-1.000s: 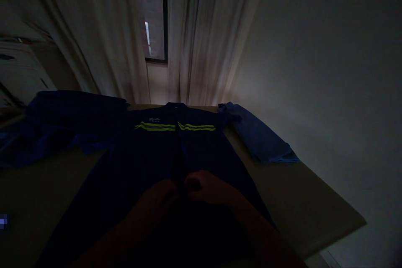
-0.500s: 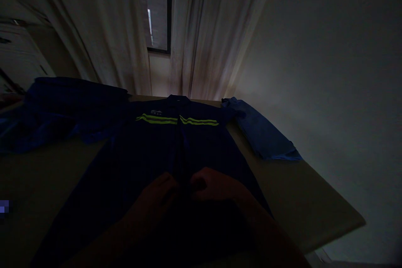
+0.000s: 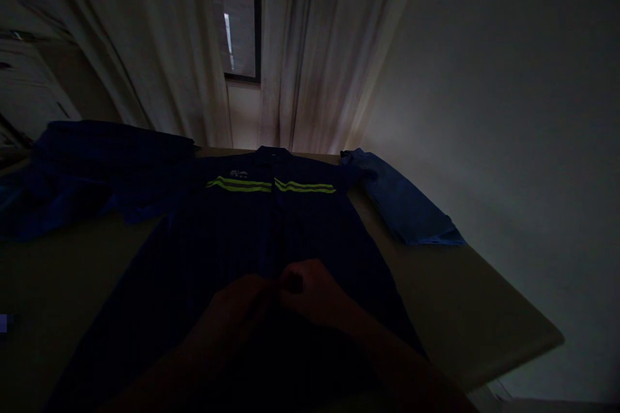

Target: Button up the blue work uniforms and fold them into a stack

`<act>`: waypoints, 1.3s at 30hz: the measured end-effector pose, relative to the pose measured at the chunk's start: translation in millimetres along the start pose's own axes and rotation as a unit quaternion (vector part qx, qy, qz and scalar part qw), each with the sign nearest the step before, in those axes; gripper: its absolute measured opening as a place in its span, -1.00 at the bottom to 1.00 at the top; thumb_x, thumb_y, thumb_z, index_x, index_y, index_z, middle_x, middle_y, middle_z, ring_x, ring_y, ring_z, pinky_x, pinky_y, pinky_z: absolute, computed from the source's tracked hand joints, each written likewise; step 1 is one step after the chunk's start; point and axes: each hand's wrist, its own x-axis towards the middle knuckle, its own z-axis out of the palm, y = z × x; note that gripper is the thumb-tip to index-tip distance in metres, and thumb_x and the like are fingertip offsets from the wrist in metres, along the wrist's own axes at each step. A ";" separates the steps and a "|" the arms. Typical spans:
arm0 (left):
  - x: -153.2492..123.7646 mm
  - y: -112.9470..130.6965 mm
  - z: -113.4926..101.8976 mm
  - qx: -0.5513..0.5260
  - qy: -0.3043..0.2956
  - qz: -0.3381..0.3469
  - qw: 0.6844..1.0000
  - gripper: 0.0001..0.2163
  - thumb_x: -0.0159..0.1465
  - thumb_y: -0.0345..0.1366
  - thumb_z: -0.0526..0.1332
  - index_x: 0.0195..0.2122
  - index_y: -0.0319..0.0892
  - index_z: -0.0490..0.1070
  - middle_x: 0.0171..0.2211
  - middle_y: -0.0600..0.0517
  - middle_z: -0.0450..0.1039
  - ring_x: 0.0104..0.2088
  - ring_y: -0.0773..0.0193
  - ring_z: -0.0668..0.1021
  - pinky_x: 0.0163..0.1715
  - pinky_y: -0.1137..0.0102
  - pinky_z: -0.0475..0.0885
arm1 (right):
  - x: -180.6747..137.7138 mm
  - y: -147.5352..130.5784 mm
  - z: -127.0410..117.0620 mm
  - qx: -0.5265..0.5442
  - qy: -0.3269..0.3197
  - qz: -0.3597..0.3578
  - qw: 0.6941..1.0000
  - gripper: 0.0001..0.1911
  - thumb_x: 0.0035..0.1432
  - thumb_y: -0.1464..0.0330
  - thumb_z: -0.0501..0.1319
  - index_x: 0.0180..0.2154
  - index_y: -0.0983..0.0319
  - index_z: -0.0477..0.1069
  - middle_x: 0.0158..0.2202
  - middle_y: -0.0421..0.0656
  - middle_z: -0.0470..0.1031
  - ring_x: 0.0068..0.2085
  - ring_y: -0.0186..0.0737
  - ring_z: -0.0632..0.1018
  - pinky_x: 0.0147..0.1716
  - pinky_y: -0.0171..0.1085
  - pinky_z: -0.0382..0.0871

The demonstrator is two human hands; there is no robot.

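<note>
A dark navy work jacket (image 3: 320, 226) with yellow-green stripes across the chest lies front side up, its collar toward the window. My left hand (image 3: 239, 303) is closed at the jacket's centre front, fingers pinched on the cloth edge. Against it, my right hand (image 3: 312, 290) is curled too, thumb and forefinger pinched at the same front edge. The two hands' fingertips meet over the middle line. Deep shadow hides the cloth between the fingers and any fastener there.
Folded blue jeans-like cloth (image 3: 407, 200) lies at the table's right side. A heap of dark blue clothing (image 3: 106, 155) covers the far left. The tan table (image 3: 498, 329) ends at a right front corner near the pale wall (image 3: 508, 142). Curtains (image 3: 329, 45) hang behind.
My hands have come together, the right one moving left until the fingertips meet. The gap in the jacket's front has narrowed, and the two stripe halves now sit closer together.
</note>
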 end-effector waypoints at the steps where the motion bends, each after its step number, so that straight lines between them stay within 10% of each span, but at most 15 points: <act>1: -1.0 -0.3 0.8 0.001 0.011 0.000 1.000 -0.80 0.39 -0.35 0.14 -0.03 -0.01 0.47 -0.14 0.07 0.62 -0.18 0.28 0.67 -0.15 0.44 0.56 | 0.4 1.3 0.4 0.011 -0.002 -0.006 1.000 -0.86 0.11 0.36 0.34 -0.29 0.28 0.63 -0.39 -0.19 0.62 -0.36 -0.30 0.57 -0.40 -0.39 0.27; 10: 0.4 3.9 -1.5 -0.013 0.010 -0.030 0.999 -0.82 0.34 -0.34 0.14 -0.11 -0.02 0.49 -0.22 0.08 0.63 -0.25 0.29 0.67 -0.20 0.46 0.55 | 1.2 10.3 -2.6 0.126 -0.077 0.047 0.988 -0.79 0.26 0.31 0.24 -0.20 0.27 0.60 -0.35 -0.20 0.61 -0.45 -0.36 0.53 -0.48 -0.42 0.31; 18: 6.2 9.0 -6.6 -0.074 -0.081 -0.115 0.987 -0.83 0.35 -0.29 0.10 -0.28 -0.05 0.49 -0.39 0.13 0.58 -0.42 0.32 0.60 -0.36 0.47 0.46 | 2.1 9.4 -5.4 -0.041 -0.049 -0.042 0.997 -0.92 0.20 0.40 0.38 -0.22 0.20 0.60 -0.20 -0.17 0.60 -0.19 -0.24 0.58 -0.21 -0.35 0.34; 30: 6.0 -9.6 -4.9 -0.007 -0.122 -0.061 0.991 -0.88 0.36 -0.29 0.21 -0.30 -0.07 0.54 -0.24 0.03 0.52 -0.17 0.21 0.55 -0.11 0.31 0.42 | 5.5 12.9 4.1 -0.121 -0.065 -0.019 0.990 -0.84 0.14 0.31 0.40 -0.23 0.21 0.61 -0.21 -0.13 0.60 -0.24 -0.23 0.57 -0.31 -0.34 0.29; 39: 2.7 -10.3 -1.5 -0.007 -0.070 -0.055 0.996 -0.89 0.39 -0.27 0.18 -0.15 -0.05 0.49 -0.18 0.02 0.53 -0.16 0.19 0.56 -0.11 0.30 0.43 | 4.8 9.9 3.2 -0.071 -0.033 -0.139 0.987 -0.87 0.21 0.49 0.29 -0.20 0.20 0.54 -0.15 -0.16 0.54 -0.18 -0.27 0.55 -0.15 -0.34 0.34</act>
